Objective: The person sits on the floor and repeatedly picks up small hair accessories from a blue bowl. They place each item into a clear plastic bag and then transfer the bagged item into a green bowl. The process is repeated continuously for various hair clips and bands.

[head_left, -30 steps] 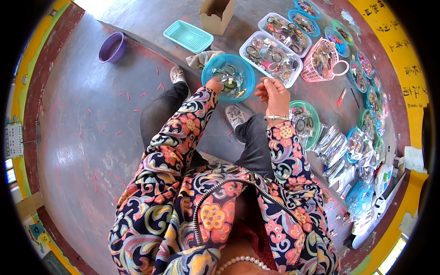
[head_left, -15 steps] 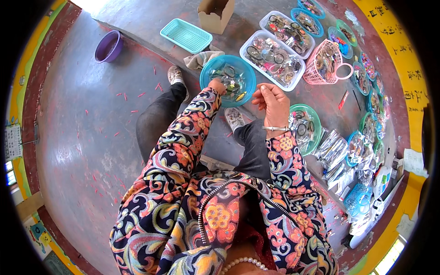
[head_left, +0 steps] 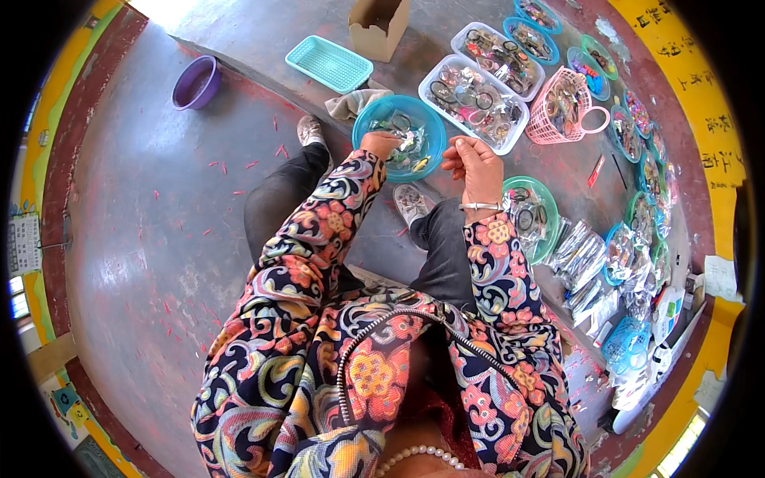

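Left hand [head_left: 382, 145]: while hovering inside the blue plastic basin [head_left: 435, 131], bent over clear-wrapped packets [head_left: 409, 143]; can't tell whether gripping any.
Right hand [head_left: 479, 169]: apart from the left, beside the basin's right rim, fingertips close together; can't tell whether holding anything.
Basin: sitting on grey floor [head_left: 191, 159].

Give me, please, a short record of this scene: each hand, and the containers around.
Left hand: over the blue round basin; hold unclear
Right hand: raised, right of that basin, half-curled; hold unclear
Blue basin contents: small items in clear packets
Upper right: two white rectangular trays, pink lattice basket, all filled
Upper left: turquoise perforated tray, purple round basin
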Tool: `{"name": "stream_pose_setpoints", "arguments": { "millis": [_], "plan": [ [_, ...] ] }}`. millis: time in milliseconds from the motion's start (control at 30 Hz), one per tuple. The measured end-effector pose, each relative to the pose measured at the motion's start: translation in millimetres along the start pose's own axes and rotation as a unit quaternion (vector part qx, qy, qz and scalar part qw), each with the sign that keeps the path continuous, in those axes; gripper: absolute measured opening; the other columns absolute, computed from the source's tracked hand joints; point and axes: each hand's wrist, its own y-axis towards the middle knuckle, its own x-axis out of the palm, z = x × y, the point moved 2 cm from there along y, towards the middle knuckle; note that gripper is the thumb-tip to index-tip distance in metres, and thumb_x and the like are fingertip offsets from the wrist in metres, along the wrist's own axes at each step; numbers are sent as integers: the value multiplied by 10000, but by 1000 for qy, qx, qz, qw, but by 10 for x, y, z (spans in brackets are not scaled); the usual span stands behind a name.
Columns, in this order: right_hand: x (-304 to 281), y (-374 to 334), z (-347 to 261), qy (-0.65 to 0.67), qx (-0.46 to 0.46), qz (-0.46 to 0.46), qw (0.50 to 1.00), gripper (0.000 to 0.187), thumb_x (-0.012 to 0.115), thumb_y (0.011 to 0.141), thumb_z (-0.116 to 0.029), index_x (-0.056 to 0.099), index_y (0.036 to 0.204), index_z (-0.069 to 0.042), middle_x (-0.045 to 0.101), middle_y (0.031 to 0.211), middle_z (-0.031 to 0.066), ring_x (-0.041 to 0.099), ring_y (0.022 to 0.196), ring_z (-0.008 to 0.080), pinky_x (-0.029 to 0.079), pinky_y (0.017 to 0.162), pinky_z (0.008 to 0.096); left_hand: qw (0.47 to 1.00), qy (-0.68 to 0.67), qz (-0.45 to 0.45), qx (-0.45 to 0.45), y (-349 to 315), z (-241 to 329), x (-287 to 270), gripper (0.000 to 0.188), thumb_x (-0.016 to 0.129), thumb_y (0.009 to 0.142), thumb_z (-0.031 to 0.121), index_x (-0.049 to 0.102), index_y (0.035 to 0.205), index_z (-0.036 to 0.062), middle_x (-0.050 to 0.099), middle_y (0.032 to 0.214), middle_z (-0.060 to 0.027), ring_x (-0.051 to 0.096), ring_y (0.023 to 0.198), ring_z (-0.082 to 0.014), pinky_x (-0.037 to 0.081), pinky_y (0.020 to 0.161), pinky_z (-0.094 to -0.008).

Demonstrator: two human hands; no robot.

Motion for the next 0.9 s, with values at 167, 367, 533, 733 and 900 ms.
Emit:
{"name": "stream_pose_setpoints", "arguments": {
  "millis": [167,367,533,733,900],
  "plan": [
    [-206,130,165,15,18,19,1000,159,530,817,-170,575,886,-34,608,801,31,572,677,80,383,513,188,934,-322,-97,-121,-514,541,-164,182,560,798,83,559,925,-48,606,813,-110,572,693,-132,465,584,-193],
    [-145,127,241,7,104,-124,987,266,601,782,-256,545,972,-79,563,913,-32,522,817,59,362,649,225,876,-454,-112,-118,-1242,883,-337,151,516,822,52,524,925,-59,580,910,-132,584,804,-176,511,705,-238],
    [-132,100,471,64,160,-176,969,250,626,771,-260,566,927,-74,558,757,-54,494,646,33,387,545,177,869,-466,-113,-119,-1555,974,-275,139,525,818,55,537,909,-48,590,887,-129,588,807,-180,511,720,-253],
    [-135,8,579,95,125,-146,977,177,621,778,-180,609,858,-23,562,685,-15,477,535,48,384,488,180,886,-442,-80,-121,-1647,980,-205,136,529,821,71,538,902,-38,589,846,-110,592,770,-174,522,689,-271],
    [-147,7,614,71,104,-114,985,197,629,771,-182,623,845,0,562,663,-11,471,545,47,370,485,182,883,-450,-68,-113,-1620,907,-158,112,518,830,82,547,876,-15,585,819,-85,589,748,-158,529,693,-291]
  ]
}}
